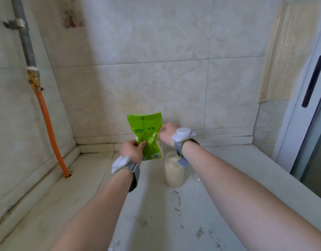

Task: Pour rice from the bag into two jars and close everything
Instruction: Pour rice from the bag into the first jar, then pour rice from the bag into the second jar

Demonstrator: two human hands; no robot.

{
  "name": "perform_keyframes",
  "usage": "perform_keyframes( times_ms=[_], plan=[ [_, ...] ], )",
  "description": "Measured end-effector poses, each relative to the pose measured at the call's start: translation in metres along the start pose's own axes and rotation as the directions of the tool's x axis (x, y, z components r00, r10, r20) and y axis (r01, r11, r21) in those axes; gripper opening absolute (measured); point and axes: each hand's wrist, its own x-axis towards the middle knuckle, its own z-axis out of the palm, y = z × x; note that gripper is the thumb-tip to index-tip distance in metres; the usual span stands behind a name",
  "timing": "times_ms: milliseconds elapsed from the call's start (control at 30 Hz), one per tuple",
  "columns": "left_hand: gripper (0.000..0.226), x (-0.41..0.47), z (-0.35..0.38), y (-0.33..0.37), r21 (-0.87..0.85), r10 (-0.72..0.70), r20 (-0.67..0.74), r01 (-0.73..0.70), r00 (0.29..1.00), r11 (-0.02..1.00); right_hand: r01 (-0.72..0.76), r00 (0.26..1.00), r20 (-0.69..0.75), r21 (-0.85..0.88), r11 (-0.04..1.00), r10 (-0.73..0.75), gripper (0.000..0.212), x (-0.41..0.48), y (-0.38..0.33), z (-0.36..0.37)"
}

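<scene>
Bench (228, 178): pale stone, scuffed with dark marks near the front, running back into a tiled corner.
Hose (47, 124): orange, dropping from the pipe on the left wall into a hole in the bench, well clear of the action.
Bag (147, 136): green rice bag, held up off the bench and upright, its lower end hanging just above and to the left of the jar's mouth.
Jar (174, 173): clear, standing on the bench, lid off, already filled with rice nearly to the neck. Only one jar shows; a second is nowhere in view, nor any lid.
Left hand (131, 151): fingers closed around the bag's lower left edge, thumb pressed on the front.
Right hand (167, 132): curled at the bag's right edge, seemingly pinching it, though the fingertips are hidden behind the hand.
Stage: looks like the pour into this jar is about finished, closing not yet done.
Risk one: the jar is almost full, so any more rice could spill over the rim onto the bench.
Risk two: the right wrist band hangs just over the jar's mouth, and a careless drop of that arm could knock the jar over.
Risk three: the thin bag may sag, scattering grains beside the jar.
</scene>
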Motion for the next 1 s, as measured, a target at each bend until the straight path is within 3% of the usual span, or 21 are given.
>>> perform_keyframes(
  times_ms=[167,333,467,633,767,900,1000],
  plan=[
    [0.035,0.028,0.029,-0.016,-0.057,-0.039,0.095,0.045,0.995,0.997,-0.028,0.998,0.052,-0.120,0.992,0.034,0.036,0.021,0.012,-0.001],
    [0.037,0.043,0.047,-0.019,-0.035,-0.057,0.150,0.063,0.987,0.997,-0.085,0.976,0.194,-0.095,0.992,0.102,0.043,0.039,0.019,0.001],
    [0.062,0.059,0.059,-0.037,-0.087,-0.082,0.213,0.103,0.973,0.991,-0.068,0.987,0.138,-0.084,0.994,0.080,0.040,0.038,0.025,0.007],
    [0.059,0.043,0.044,-0.021,-0.098,-0.070,0.185,0.089,0.980,0.991,-0.071,0.993,0.093,-0.051,0.996,0.076,0.041,0.036,0.028,0.006],
    [0.052,0.026,0.022,-0.001,-0.081,0.020,0.122,-0.010,0.992,0.997,-0.065,0.995,0.068,-0.039,0.997,0.067,0.040,0.023,0.019,-0.011],
    [0.052,0.010,0.007,0.030,-0.265,0.079,0.065,-0.059,0.995,0.962,-0.090,0.983,0.157,-0.069,0.994,0.100,0.042,0.009,0.010,-0.038],
    [0.056,-0.006,0.002,0.053,-0.337,0.093,0.073,-0.063,0.993,0.939,-0.034,0.999,0.021,-0.084,0.996,0.036,0.039,-0.024,0.000,-0.065]
  ],
)
